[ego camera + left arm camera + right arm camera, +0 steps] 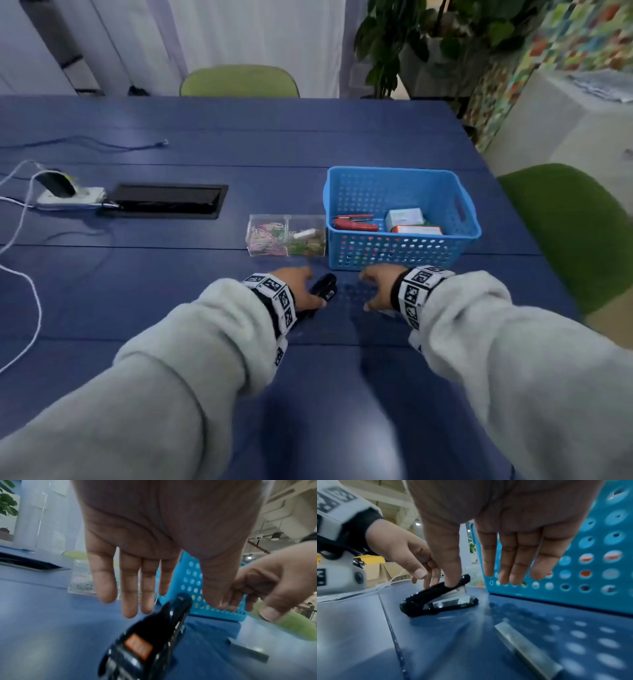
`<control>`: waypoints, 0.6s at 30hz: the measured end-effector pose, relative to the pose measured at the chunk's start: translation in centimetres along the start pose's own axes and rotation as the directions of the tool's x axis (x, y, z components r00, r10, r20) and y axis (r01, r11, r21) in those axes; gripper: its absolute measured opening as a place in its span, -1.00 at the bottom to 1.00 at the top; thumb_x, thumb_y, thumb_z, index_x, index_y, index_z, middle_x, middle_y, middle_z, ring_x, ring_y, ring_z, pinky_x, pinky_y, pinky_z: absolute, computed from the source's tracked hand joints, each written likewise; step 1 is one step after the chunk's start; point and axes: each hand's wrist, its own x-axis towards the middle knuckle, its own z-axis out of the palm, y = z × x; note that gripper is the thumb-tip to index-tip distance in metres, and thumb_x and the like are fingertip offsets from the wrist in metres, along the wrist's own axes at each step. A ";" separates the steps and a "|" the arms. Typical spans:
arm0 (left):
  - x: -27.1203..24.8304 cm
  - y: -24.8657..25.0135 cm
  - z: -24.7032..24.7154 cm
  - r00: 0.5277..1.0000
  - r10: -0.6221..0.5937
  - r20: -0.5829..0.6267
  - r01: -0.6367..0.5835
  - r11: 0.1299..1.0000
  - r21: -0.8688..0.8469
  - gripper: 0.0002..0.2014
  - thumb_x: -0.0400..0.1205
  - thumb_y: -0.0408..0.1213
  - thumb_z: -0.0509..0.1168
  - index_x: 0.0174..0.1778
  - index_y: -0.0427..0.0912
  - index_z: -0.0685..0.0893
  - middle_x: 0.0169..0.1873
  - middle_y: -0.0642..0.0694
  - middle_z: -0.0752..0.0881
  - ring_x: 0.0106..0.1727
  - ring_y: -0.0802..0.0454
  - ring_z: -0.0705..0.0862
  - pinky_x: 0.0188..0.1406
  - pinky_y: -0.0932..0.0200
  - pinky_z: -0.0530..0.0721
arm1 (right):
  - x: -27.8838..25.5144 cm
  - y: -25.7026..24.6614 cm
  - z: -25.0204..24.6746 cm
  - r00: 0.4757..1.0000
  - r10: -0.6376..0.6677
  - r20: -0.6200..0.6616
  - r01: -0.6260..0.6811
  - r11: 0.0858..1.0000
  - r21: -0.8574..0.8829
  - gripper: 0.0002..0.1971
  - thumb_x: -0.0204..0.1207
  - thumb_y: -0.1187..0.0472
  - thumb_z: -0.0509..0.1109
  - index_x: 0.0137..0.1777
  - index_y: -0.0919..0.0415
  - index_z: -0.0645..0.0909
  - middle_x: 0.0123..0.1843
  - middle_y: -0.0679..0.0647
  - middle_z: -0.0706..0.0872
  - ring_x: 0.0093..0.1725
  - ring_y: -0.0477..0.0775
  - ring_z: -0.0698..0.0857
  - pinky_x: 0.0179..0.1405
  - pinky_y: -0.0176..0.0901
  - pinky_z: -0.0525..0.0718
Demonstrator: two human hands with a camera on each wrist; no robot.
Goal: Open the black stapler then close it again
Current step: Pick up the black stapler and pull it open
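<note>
Blue table point(205, 291), near edge: two hands, one black stapler point(323, 289).
Blue basket point(400, 253) stands toward the table's right edge, clear two-part box point(286, 236) touching its left wall. Left hand point(296, 286), fingers straight and loosely spread, hovers over the stapler lying just before the basket. Right hand point(376, 286), fingers straight, hangs beside it above a staple strip point(527, 647).

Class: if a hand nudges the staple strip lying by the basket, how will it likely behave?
The staple strip lies flat with straight edges, so it would probably slide on the smooth table, not roll. Thin and long, it may snap if bent.
</note>
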 end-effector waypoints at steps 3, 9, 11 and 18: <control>1.0 0.1 1.5 0.999 -0.018 0.050 0.018 1.000 -0.008 -0.36 0.44 0.09 0.42 0.38 -0.09 0.44 0.32 -0.20 0.64 0.30 -0.19 0.62 0.23 0.03 0.57 | 2.3 -1.2 0.9 0.999 0.002 0.037 -0.002 1.000 -0.006 -0.35 0.29 0.08 0.55 0.40 0.09 0.45 0.42 0.15 0.58 0.36 0.20 0.58 0.35 -0.01 0.59; 1.8 -0.2 2.9 1.000 0.020 -0.002 -0.020 0.998 -0.064 -0.53 0.47 -0.11 0.39 0.30 -0.07 0.50 0.19 -0.16 0.72 0.20 -0.19 0.67 0.11 0.02 0.65 | 5.6 -2.7 2.2 0.996 -0.009 0.084 0.014 0.998 -0.056 -0.39 0.29 0.07 0.56 0.35 0.05 0.49 0.37 0.15 0.57 0.30 0.21 0.61 0.17 -0.11 0.60; 1.4 -0.2 2.9 0.998 0.054 -0.023 -0.056 0.992 -0.110 -0.61 0.48 -0.14 0.37 0.22 -0.08 0.52 0.13 -0.16 0.74 0.15 -0.19 0.69 0.08 0.00 0.66 | 5.9 -3.3 2.5 0.996 -0.023 0.091 0.031 0.996 -0.087 -0.55 0.30 0.07 0.53 0.21 0.07 0.59 0.25 0.16 0.66 0.14 0.21 0.68 -0.09 -0.18 0.54; -0.5 0.0 1.4 0.979 0.154 -0.133 -0.187 0.939 -0.289 -0.73 0.41 -0.29 0.42 -0.02 -0.16 0.53 -0.15 -0.12 0.70 -0.11 -0.14 0.65 -0.17 0.09 0.62 | 5.3 -2.6 3.0 0.993 -0.028 0.114 0.040 0.994 -0.103 -0.56 0.31 0.04 0.54 0.19 0.09 0.60 0.21 0.17 0.68 0.19 0.22 0.67 0.10 -0.10 0.60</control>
